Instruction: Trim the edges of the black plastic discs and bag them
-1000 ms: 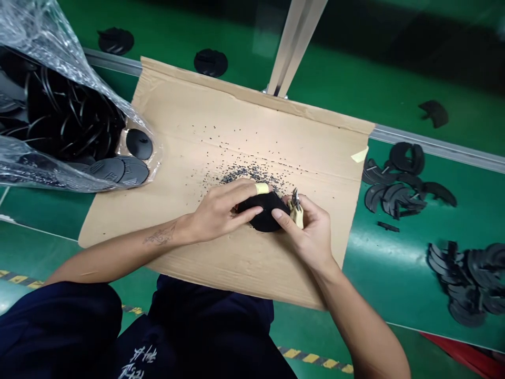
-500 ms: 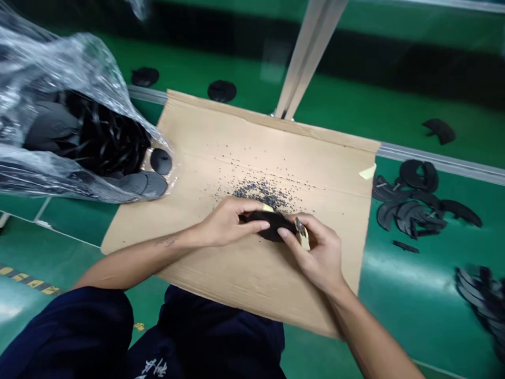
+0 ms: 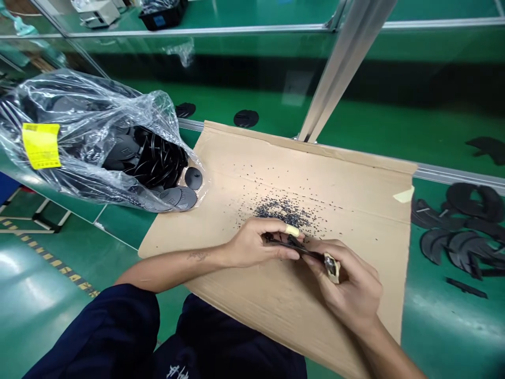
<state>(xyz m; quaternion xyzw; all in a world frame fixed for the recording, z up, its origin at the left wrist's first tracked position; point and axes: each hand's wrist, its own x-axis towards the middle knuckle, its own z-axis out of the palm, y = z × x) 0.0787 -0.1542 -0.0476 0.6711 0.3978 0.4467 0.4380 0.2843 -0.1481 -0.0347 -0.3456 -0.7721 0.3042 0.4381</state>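
Note:
My left hand pinches a thin black plastic disc, its thumb below and its index finger, wrapped in yellow tape, above. The disc is turned nearly edge-on. My right hand is closed at the disc's right end, with a small metal-tipped tool wrapped in tan tape in its grip. What kind of tool it is I cannot make out. Just beyond the hands, many tiny black scraps lie scattered over the cardboard sheet.
A clear plastic bag full of black discs lies open at left, some discs spilling onto the cardboard. Curved black pieces are piled at right. A metal post rises behind the cardboard; a black disc lies left of it.
The disc has tilted from showing its broad face to nearly edge-on. Both hands have turned with it. The camera view has shifted, so the scene appears farther right and lower.

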